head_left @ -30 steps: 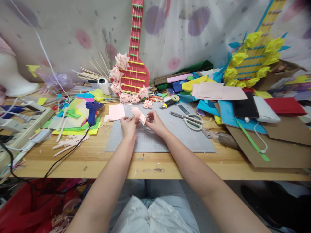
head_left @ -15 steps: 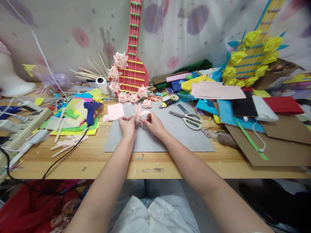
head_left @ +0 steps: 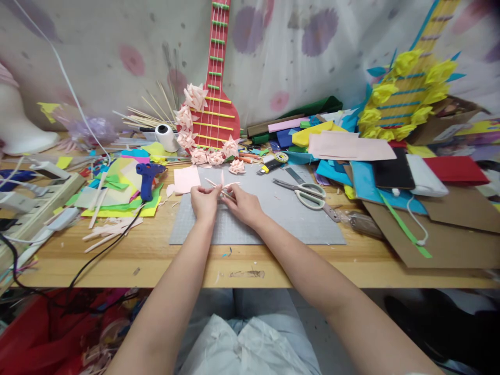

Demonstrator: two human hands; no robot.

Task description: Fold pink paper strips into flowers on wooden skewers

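Between both hands is a pale pink paper flower (head_left: 222, 180) with narrow pointed petals spread outward, above the grey cutting mat (head_left: 304, 226). My left hand (head_left: 203, 204) pinches it from the left. My right hand (head_left: 245, 207) has its fingers closed on the petals at the right side; something thin shows at those fingertips, too small to name. A square of pink paper (head_left: 186, 179) lies just beyond my left hand. Finished pink paper flowers (head_left: 194, 97) edge a red paper guitar-like instrument (head_left: 219, 114) standing behind, and one loose flower (head_left: 237, 166) sits in front of it.
Green-handled scissors (head_left: 307, 192) and a yellow-black utility knife (head_left: 272, 164) lie to the right. A blue glue gun (head_left: 147, 179) stands on coloured paper at the left, its black cable trailing. Cardboard (head_left: 449, 245) covers the right side; a power strip (head_left: 50, 208) is far left.
The paper flower has turned and sits lower between the fingers, with its petals seen more edge-on. My right hand has shifted slightly left and closer to my left hand.
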